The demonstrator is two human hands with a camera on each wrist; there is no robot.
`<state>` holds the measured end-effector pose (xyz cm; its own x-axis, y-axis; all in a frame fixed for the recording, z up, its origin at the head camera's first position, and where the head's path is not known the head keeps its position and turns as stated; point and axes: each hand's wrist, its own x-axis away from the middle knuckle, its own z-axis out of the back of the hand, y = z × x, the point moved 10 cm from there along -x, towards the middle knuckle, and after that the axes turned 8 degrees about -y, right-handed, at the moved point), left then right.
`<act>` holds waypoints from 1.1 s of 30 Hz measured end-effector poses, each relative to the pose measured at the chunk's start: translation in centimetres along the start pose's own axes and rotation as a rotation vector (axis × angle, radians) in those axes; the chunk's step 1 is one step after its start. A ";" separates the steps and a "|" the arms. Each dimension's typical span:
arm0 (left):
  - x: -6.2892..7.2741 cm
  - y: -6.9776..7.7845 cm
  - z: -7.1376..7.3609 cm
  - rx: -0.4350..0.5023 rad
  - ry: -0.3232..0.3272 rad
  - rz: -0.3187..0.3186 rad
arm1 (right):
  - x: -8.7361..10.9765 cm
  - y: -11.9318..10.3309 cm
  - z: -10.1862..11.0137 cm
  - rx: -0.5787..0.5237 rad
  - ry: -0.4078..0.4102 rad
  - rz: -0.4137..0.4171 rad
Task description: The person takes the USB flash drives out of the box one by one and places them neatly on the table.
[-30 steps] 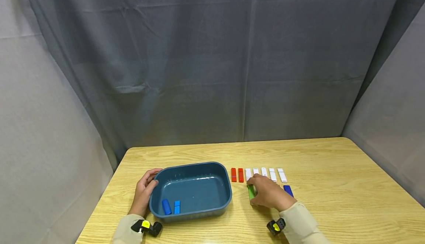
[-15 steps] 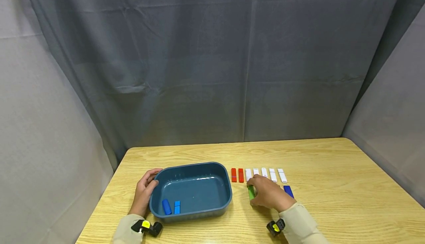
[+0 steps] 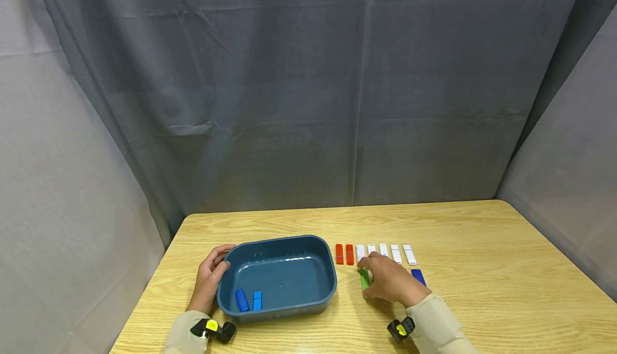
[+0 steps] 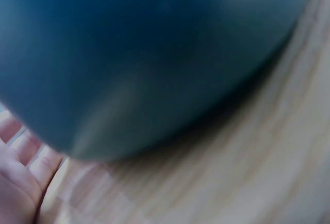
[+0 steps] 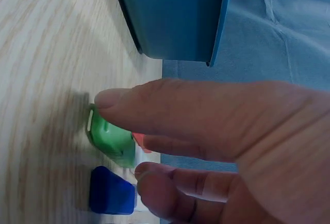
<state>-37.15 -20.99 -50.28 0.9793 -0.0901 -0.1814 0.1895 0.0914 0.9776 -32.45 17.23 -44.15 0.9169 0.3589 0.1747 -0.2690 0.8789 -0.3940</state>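
My left hand [image 3: 209,279] lies against the left wall of a dark blue plastic bin [image 3: 289,279], with its fingers extended along the outside in the left wrist view. Two blue sticks, one darker [image 3: 242,300] and one lighter [image 3: 257,301], lie in the bin's near left corner. To the right of the bin, my right hand [image 3: 391,281] pinches a green USB stick [image 5: 111,140] lengthwise, thumb at its near end and fingertips at its far end. The palm hides part of the green stick from above. Beside it lies a dark blue stick [image 5: 111,190].
Two red sticks [image 3: 349,254] and several white sticks [image 3: 396,254] form a row on the wooden table [image 3: 487,273] beyond my right hand. A grey curtain [image 3: 270,102] hangs behind the table, with pale cloth on both sides.
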 end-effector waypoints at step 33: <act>0.7 1.5 -0.1 0.002 -0.015 0.028 | -2.6 -15.3 -1.6 0.060 0.241 0.417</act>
<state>-36.19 -20.79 -48.99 0.9830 -0.1020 -0.1524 0.1619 0.0920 0.9825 -30.26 2.37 -40.08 0.7676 0.6077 -0.2038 -0.6381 0.6946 -0.3322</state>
